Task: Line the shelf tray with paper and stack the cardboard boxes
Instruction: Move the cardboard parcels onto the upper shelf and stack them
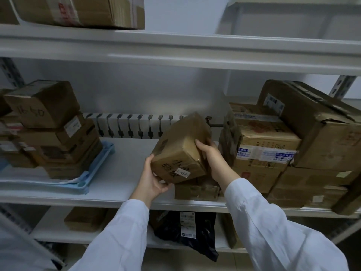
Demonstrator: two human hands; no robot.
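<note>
Tilting brown cardboard box (pixel 179 141), black handwriting (pixel 172 167), white sticker (pixel 183 172)

Brightness: dim, cool, bluish-grey throughout.
Source: soft pale glow on the back wall (pixel 156 98), fading toward the sides.
Shadows: deep beneath the upper shelf beam (pixel 195 55) and on the lower shelf (pixel 56 229).
Blur: box stack (pixel 50 132) at left smeared; held box (pixel 181 151) sharper, handwriting readable.
Distortion: shelf lines bowed near the edges.

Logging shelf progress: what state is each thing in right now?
Box: tilted, held in both hands.
Left hand: grips box's lower corner.
Right hand: grips box's right side.
Tray: on shelf, stacked boxes on it.
Low box: flat on shelf.
</note>
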